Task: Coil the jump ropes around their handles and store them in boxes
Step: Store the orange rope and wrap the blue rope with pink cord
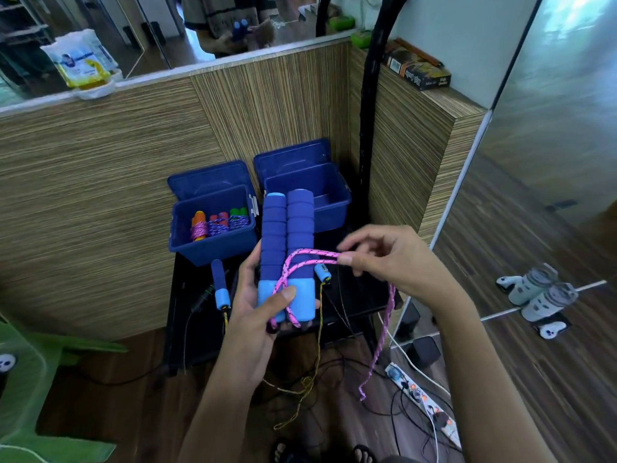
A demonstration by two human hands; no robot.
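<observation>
honestly, with the left hand (263, 309) gripping the two blue handles (287, 252) upright, thumb pressing the pink rope (302, 262), and the right hand (384, 259) pinching it just beside them, that first loose wrap could slip off if tension drops.

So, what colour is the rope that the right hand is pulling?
Pink rope with white flecks, pinched by the right hand; clearest in the head view.
</observation>
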